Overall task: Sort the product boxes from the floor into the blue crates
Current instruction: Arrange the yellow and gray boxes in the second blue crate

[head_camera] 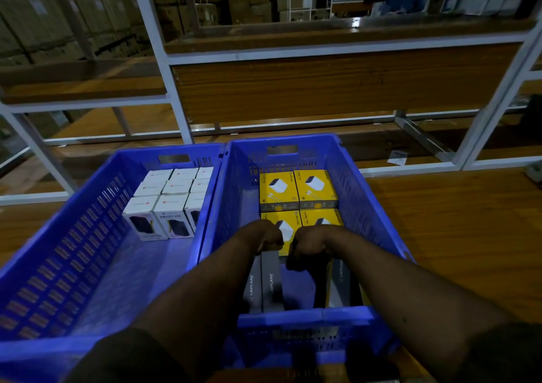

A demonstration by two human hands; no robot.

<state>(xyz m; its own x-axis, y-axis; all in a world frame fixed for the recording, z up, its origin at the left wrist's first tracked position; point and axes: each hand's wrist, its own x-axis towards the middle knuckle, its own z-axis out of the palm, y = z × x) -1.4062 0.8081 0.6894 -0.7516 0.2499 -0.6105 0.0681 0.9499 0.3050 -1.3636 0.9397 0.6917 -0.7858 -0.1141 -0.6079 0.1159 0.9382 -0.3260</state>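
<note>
Both hands in right crate [346,159]. Left hand [265,237] grips two grey boxes [265,283], right hand [308,243] grips another box [340,280]; long axes run toward yellow boxes [297,190] just ahead.

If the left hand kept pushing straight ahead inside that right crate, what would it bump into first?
Probably the near yellow charger box lying flat just past the left hand, which grips upright grey boxes. Depth is unclear.
</note>
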